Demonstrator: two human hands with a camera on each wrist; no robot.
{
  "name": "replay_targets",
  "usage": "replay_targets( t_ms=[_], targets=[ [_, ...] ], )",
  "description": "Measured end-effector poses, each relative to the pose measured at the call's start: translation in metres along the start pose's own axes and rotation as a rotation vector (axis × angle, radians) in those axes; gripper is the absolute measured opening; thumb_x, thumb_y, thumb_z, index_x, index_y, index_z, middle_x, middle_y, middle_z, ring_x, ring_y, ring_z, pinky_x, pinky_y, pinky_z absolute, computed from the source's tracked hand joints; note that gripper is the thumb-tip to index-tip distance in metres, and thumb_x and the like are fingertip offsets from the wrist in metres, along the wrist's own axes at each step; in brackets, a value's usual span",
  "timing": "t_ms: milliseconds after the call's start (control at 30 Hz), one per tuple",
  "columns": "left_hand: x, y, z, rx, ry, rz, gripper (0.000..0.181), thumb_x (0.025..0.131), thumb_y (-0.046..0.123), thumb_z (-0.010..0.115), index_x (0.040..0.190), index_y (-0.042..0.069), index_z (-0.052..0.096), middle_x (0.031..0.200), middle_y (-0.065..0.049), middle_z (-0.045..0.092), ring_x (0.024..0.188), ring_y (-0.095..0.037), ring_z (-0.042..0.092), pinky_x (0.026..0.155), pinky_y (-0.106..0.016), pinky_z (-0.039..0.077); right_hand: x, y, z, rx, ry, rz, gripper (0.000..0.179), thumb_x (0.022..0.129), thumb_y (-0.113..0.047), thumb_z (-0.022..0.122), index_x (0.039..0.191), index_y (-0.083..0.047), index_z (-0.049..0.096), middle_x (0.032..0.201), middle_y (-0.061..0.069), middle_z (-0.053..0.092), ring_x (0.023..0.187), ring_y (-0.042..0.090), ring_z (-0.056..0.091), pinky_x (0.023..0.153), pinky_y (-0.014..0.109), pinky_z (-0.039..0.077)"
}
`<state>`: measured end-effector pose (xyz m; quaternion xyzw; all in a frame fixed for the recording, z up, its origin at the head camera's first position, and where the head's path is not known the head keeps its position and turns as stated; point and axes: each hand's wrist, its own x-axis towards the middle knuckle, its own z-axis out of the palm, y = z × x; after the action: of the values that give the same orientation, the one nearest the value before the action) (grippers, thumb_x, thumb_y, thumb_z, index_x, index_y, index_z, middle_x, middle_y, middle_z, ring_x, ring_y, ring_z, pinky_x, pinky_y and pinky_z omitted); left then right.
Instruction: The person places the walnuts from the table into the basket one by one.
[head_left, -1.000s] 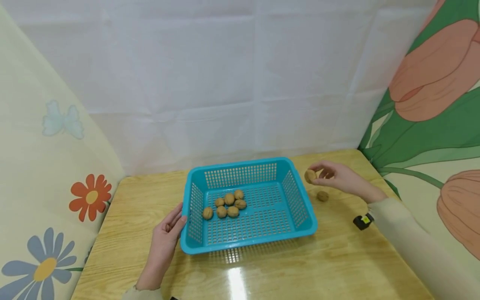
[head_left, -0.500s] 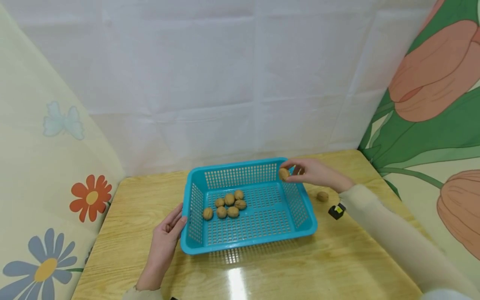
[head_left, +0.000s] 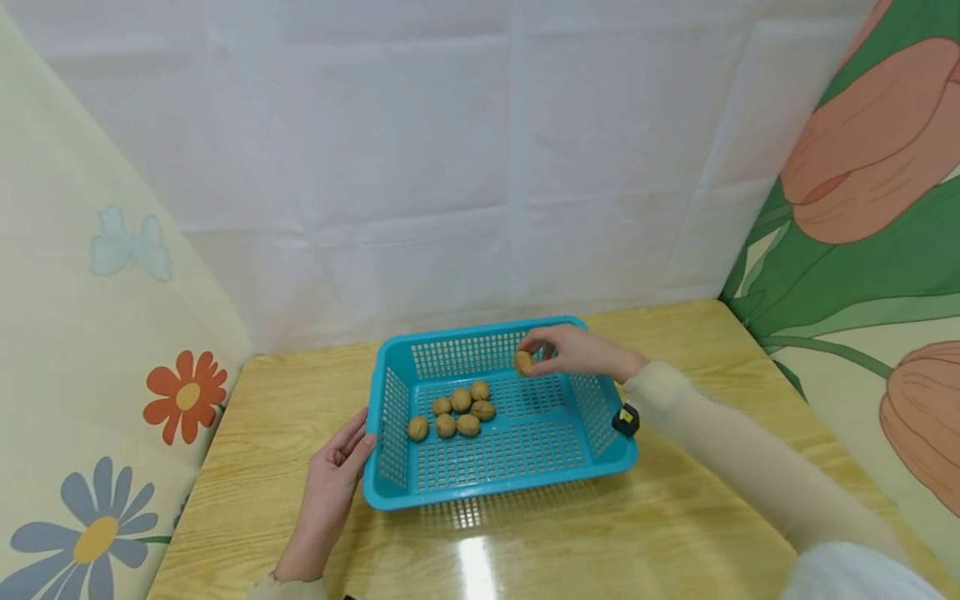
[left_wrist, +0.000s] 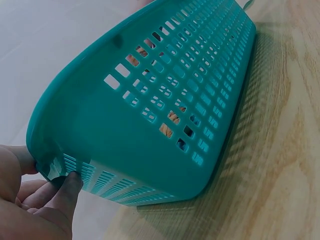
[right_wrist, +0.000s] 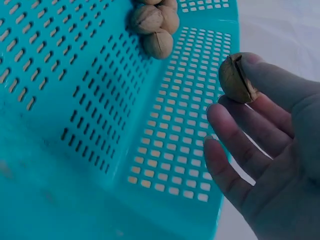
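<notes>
A blue plastic basket [head_left: 502, 484] with slotted walls stands on the wooden table. At its left end my left hand [head_left: 330, 479] grips the rim; in the left wrist view the thumb and fingers [left_wrist: 67, 197] pinch the edge from both sides. My right hand [head_left: 577, 350] is over the basket's right half, pinching a walnut [head_left: 523, 362] between thumb and fingers. A dark split runs along that walnut's shell in the right wrist view. Several more walnuts [head_left: 461, 401] lie in a loose cluster on the left part of the basket's floor.
White cloth [head_left: 420, 167] hangs behind the table [head_left: 285, 417], and flower-printed panels [head_left: 885, 275] flank it left and right. The right sleeve [head_left: 720, 433] crosses over the basket's right rim. A small black device [head_left: 626, 420] sits at the right wrist.
My right hand has carried the walnut leftward from beside the basket to over its inside. The walnut on the table at right is now hidden behind the sleeve. My left hand stays put.
</notes>
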<state>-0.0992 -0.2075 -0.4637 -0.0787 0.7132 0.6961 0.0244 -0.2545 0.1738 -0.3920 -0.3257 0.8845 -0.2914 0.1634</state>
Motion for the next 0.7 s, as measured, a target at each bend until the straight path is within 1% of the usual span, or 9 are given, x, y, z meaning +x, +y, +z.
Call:
replay_targets(
  t_ms=[200,267,333,467,567,700],
  targets=[
    [0.001,0.000,-0.001,-0.001,0.006,-0.011,0.060,0.108,0.028,0.061,0.160,0.009,0.041,0.158,-0.016,0.047,0.115,0.007,0.062,0.095,-0.019,0.056,0.022,-0.001,0.015,0.038,-0.054,0.022,0.045,0.099,-0.027,0.075,0.138,-0.009,0.064,0.131,0.009,0.067,0.116,0.029,0.066,0.096,0.039,0.059],
    [0.001,0.000,0.000,-0.002,0.010,-0.014,0.059,0.108,0.028,0.061,0.160,0.009,0.041,0.158,-0.015,0.047,0.115,0.007,0.062,0.095,-0.019,0.056,0.030,0.000,0.020,0.038,-0.075,0.033,0.043,0.099,-0.027,0.076,0.137,-0.009,0.065,0.129,0.008,0.068,0.119,0.030,0.065,0.097,0.039,0.058],
    [0.001,-0.001,0.000,-0.002,0.010,-0.014,0.059,0.108,0.028,0.061,0.160,0.010,0.041,0.158,-0.015,0.047,0.116,0.007,0.062,0.095,-0.019,0.056,0.037,0.001,0.027,0.013,-0.092,0.056,0.042,0.098,-0.026,0.077,0.134,-0.008,0.067,0.125,0.006,0.069,0.118,0.029,0.065,0.097,0.039,0.058],
    [0.001,-0.002,0.000,0.002,0.009,-0.009,0.059,0.108,0.027,0.061,0.160,0.010,0.041,0.158,-0.014,0.048,0.116,0.006,0.063,0.095,-0.019,0.057,0.048,0.004,0.043,-0.058,-0.123,0.110,0.039,0.095,-0.025,0.079,0.129,-0.010,0.069,0.115,0.003,0.071,0.109,0.021,0.066,0.091,0.035,0.058],
    [0.001,-0.002,-0.001,0.010,0.008,-0.008,0.059,0.108,0.028,0.061,0.160,0.010,0.041,0.158,-0.014,0.048,0.116,0.006,0.063,0.094,-0.019,0.057,0.053,0.005,0.053,-0.075,-0.141,0.138,0.038,0.094,-0.024,0.081,0.127,-0.010,0.069,0.111,0.002,0.071,0.104,0.018,0.066,0.088,0.034,0.058],
    [0.001,-0.001,-0.001,0.015,0.005,-0.003,0.059,0.108,0.028,0.061,0.160,0.010,0.041,0.158,-0.015,0.048,0.116,0.007,0.062,0.095,-0.019,0.056,0.058,0.007,0.061,-0.078,-0.143,0.143,0.036,0.093,-0.023,0.082,0.125,-0.010,0.069,0.112,0.003,0.071,0.106,0.019,0.066,0.091,0.035,0.058]
  ],
)
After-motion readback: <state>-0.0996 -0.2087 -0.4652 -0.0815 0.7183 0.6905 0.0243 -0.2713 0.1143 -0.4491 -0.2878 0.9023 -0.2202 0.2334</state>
